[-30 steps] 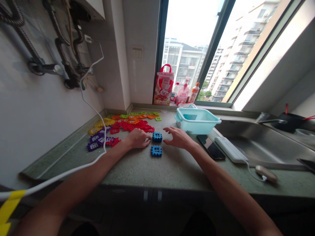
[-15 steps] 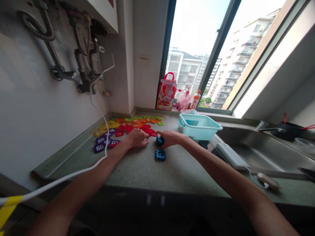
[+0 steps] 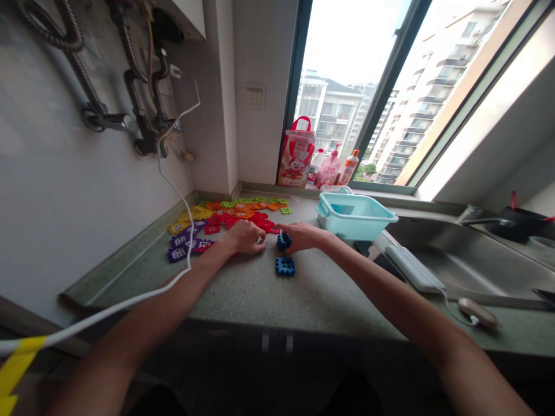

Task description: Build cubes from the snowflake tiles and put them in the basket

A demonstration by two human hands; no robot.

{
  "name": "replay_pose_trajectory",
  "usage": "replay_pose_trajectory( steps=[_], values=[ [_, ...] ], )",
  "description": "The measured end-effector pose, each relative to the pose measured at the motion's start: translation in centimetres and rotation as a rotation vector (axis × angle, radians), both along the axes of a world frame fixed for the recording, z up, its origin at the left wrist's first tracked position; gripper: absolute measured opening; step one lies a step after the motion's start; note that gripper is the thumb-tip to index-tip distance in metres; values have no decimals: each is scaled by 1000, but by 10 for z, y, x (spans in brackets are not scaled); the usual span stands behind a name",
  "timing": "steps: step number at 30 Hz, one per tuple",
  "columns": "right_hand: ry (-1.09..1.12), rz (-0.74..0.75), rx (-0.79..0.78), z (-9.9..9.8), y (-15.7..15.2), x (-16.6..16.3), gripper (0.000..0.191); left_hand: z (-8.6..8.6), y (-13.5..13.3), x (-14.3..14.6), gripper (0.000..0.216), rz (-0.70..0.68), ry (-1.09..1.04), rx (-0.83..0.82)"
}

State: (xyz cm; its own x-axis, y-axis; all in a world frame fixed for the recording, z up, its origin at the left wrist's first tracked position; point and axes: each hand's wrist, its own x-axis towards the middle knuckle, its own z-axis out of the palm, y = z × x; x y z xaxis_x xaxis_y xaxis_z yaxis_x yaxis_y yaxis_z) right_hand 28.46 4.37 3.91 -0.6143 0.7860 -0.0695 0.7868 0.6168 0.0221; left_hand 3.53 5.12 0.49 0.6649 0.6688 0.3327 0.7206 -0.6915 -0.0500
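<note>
My right hand is closed round a dark blue plastic interlocking block, its fingers partly hidden behind it. Just in front of that, a second blue block with a window cut-out lies flat on the counter. To the left, my left hand rests by the red pieces with its fingers curled in; whether anything is in them cannot be made out. Red interlocking blocks lie behind my left hand. Purple blocks spread beside my left forearm, with yellow, orange and green ones further back.
A light turquoise plastic basket stands at the back right, before the sink. A white power strip lies along the sink's edge. One white cable hangs across my left forearm. Bottles and a red bag stand by the window.
The camera view has tilted slightly down and shifted left. Both hands and the blue blocks keep nearly the same places on the counter.
</note>
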Motion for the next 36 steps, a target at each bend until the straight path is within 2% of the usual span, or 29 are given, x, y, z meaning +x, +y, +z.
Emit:
replay_pose_trajectory(
  steps=[12, 17, 23, 28, 32, 36],
  values=[
    [-10, -1, 34, 1, 0, -5, 92, 8, -6, 0, 29, 11, 17, -27],
    [29, 3, 62, 20, -9, 0, 87, 6, -3, -1, 26, 12, -9, -36],
    [103, 84, 12, 42, -43, -2, 89, 1, 3, -2, 27, 29, -23, -57],
    [89, 120, -49, 37, -71, -13, 89, 2, 3, -4, 26, 28, -27, -63],
    [88, 112, -37, 28, -77, -16, 89, 2, 2, -5, 26, 28, -51, -65],
    [84, 88, -40, 28, -80, -14, 91, 2, 3, -7, 26, 31, -58, -73]
  ],
)
